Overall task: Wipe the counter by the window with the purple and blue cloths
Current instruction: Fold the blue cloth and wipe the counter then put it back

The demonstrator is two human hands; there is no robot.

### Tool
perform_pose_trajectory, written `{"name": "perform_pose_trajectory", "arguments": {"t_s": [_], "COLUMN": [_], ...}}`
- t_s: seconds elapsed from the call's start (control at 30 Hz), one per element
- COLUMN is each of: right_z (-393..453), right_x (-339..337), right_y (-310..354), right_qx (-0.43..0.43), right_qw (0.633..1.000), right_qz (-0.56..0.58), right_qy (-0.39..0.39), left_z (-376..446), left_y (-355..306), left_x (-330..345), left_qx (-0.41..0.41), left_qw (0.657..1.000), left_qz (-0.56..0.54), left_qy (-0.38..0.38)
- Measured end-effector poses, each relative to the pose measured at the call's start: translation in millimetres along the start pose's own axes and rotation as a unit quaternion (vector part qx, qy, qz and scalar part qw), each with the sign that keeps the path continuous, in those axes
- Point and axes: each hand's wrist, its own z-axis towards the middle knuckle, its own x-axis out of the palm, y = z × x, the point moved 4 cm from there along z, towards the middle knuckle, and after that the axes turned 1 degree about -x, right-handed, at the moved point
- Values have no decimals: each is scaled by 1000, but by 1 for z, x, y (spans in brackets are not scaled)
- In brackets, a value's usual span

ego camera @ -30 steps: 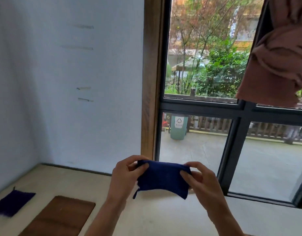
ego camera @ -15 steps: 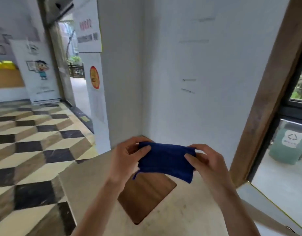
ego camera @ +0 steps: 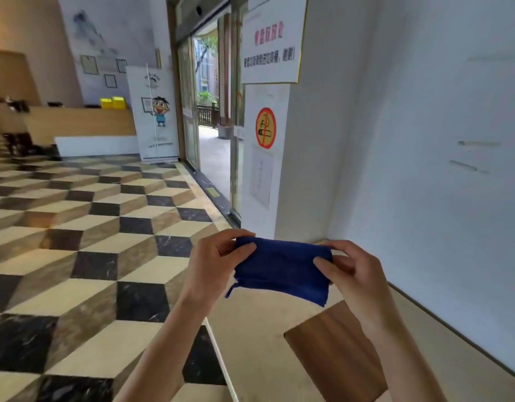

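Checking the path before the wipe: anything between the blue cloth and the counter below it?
Nothing visible. Left hand and right hand hold the folded blue cloth in the air over the counter. A wooden board lies on the counter, lower right of the cloth.

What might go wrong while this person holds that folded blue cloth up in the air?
The folded blue cloth is only pinched at its ends by the left hand and right hand, so it could slip or unfold. It hangs above the pale stone counter, near its edge, and might drop onto the checkered floor.
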Motion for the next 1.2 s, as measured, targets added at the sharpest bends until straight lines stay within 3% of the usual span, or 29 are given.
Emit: {"name": "perform_pose_trajectory", "arguments": {"t_s": [0.23,0.5,0.87,1.2], "right_z": [58,131,240,269], "right_x": [85,125,151,143], "right_y": [-15,-48,-140,-200], "right_qx": [29,37,104,182], "right_qw": [999,998,980,939], "right_qz": [10,-9,-30,-67], "right_qy": [-27,-58,-169,-285], "left_z": [83,173,327,392], "left_y": [63,110,202,266], "left_x": [-55,-56,8,90], "left_qx": [-5,25,18,-48], "left_qw": [999,997,983,953], "left_qz": [19,36,17,-52], "left_qy": [34,68,183,295]}}
